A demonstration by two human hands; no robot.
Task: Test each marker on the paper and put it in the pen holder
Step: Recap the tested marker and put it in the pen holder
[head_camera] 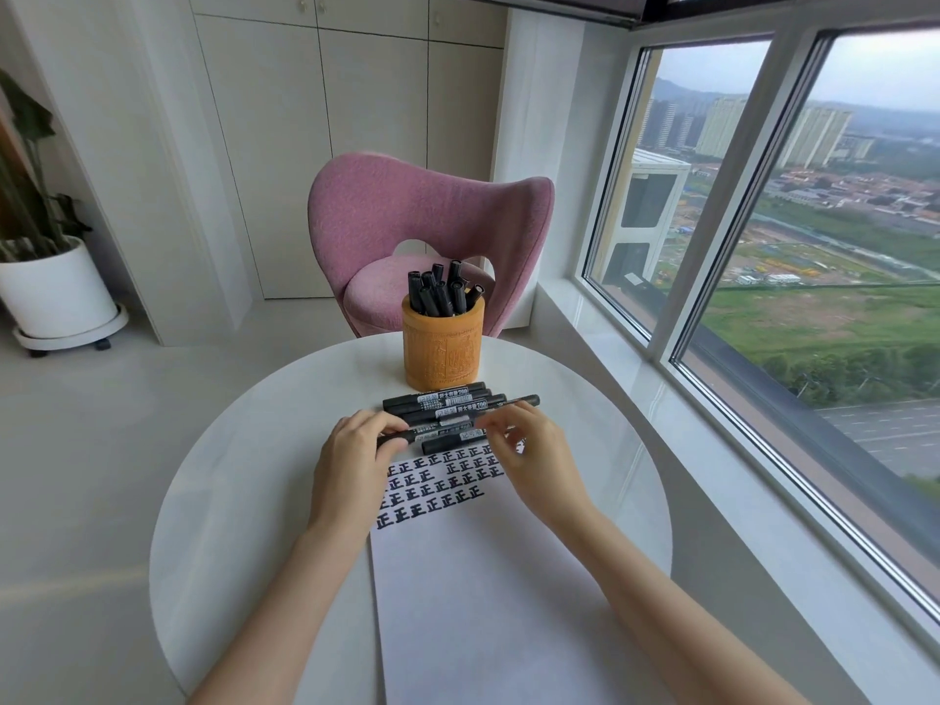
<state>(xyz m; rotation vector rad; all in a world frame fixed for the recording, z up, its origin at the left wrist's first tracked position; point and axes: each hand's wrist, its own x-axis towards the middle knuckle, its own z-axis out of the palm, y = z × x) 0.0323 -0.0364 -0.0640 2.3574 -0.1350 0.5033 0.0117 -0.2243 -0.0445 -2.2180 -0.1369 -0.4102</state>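
Your left hand (351, 460) gripped the left end of a marker (432, 431) over the paper's (483, 602) far edge, and your right hand (534, 455) seemed to pinch its right end, though blur hid the fingertips. A sharp tug on the cap could have knocked the loose markers (437, 402) just beyond, rolling them off the tabletop (229, 501) short of the pen holder (441, 348) at its far edge.
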